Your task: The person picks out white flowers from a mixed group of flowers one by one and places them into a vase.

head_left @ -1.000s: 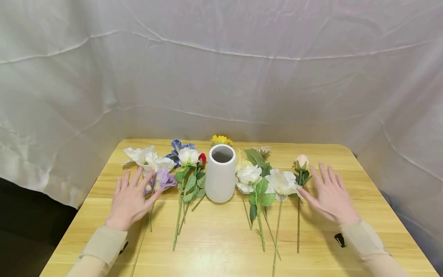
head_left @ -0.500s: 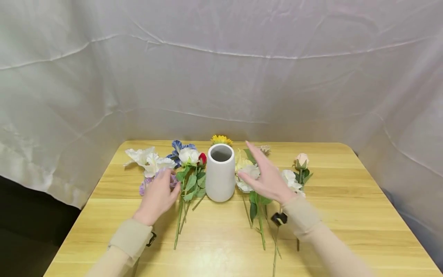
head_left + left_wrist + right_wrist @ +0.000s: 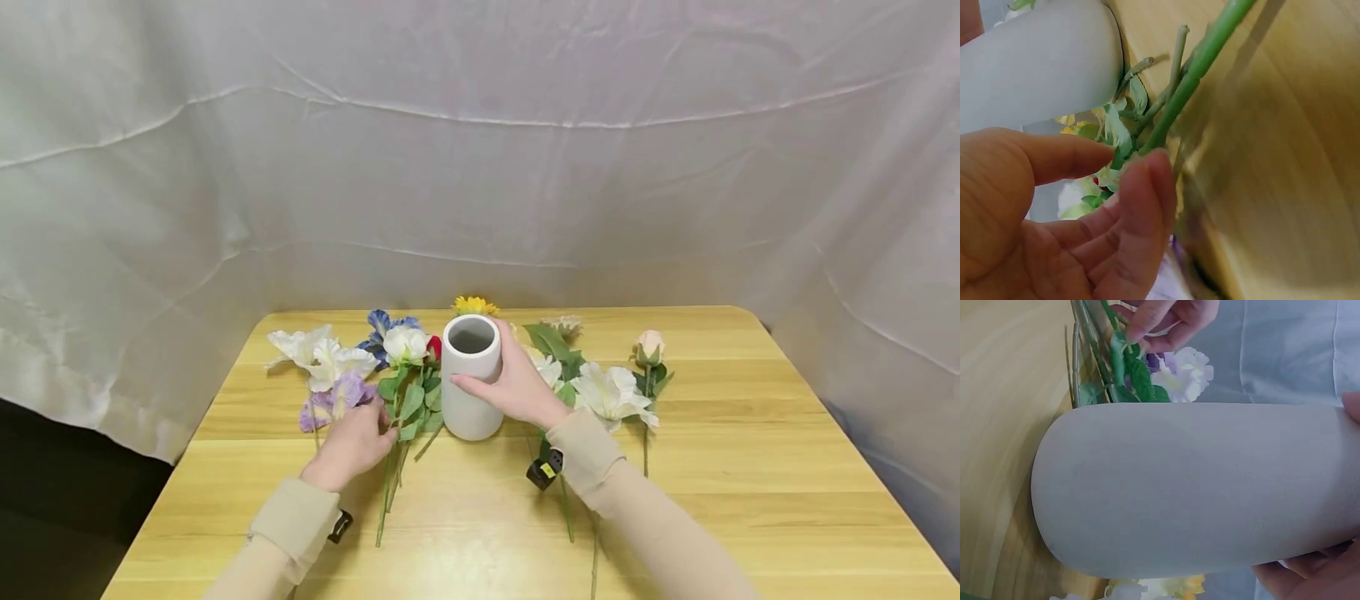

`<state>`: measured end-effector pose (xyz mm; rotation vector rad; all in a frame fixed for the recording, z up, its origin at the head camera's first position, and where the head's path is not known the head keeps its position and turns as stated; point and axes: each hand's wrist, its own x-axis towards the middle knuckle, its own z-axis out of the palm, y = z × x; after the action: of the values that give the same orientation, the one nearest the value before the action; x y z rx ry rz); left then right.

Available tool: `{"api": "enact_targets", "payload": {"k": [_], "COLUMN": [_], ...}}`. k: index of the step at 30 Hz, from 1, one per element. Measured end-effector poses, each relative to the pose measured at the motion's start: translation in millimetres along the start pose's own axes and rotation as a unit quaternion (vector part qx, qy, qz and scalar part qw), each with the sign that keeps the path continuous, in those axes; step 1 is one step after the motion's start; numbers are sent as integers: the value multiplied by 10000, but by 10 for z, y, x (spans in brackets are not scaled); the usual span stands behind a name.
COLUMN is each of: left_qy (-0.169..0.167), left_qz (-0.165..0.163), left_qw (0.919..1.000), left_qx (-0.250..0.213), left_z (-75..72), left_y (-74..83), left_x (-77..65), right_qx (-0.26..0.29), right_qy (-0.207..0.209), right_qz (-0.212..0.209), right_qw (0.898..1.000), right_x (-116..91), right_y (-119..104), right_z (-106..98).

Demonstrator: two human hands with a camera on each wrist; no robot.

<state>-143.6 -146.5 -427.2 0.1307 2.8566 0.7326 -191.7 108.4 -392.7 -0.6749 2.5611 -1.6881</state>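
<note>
Right hand [image 3: 519,387] now grips the vase [image 3: 467,410] between thumb and fingers, no longer apart from it, which likely steadies it. Left hand [image 3: 354,443], nearer the stem [image 3: 1213,50] than before, curls beside it; whether it pinches is unclear.

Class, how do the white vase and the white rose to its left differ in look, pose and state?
The white vase stands upright; the white rose lies down. The white vase is smooth; the white rose is ruffled, with green leaves. The right hand grips the white vase; the left hand is by the white rose's leaves, its hold unclear. They share white as a main colour.
</note>
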Motion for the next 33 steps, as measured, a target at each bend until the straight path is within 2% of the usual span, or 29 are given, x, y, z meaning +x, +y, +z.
{"api": "enact_targets", "payload": {"k": [9, 16, 22, 27, 33], "left_qy": [-359, -489, -736, -1037, -1202], "left_qz": [-116, -299, -245, -157, -296], "left_qw": [9973, 9889, 9827, 9688, 9500], "left_qx": [-625, -1373, -1680, -2246, -2867], "left_z": [32, -1, -22, -35, -37], "left_y": [-48, -74, -83, -85, -81], "left_x": [34, 44, 38, 33, 43], "right_qx": [17, 38, 124, 124, 88], "right_qy": [-49, -70, -103, -96, -88], "right_qz": [-8, -70, -47, -100, -112], "right_qw": [10000, 9999, 9999, 9998, 9999], "right_x": [-27, -9, -5, -4, 0], "right_y": [10, 16, 14, 27, 43], "right_z": [-8, -6, -10, -7, 2]}}
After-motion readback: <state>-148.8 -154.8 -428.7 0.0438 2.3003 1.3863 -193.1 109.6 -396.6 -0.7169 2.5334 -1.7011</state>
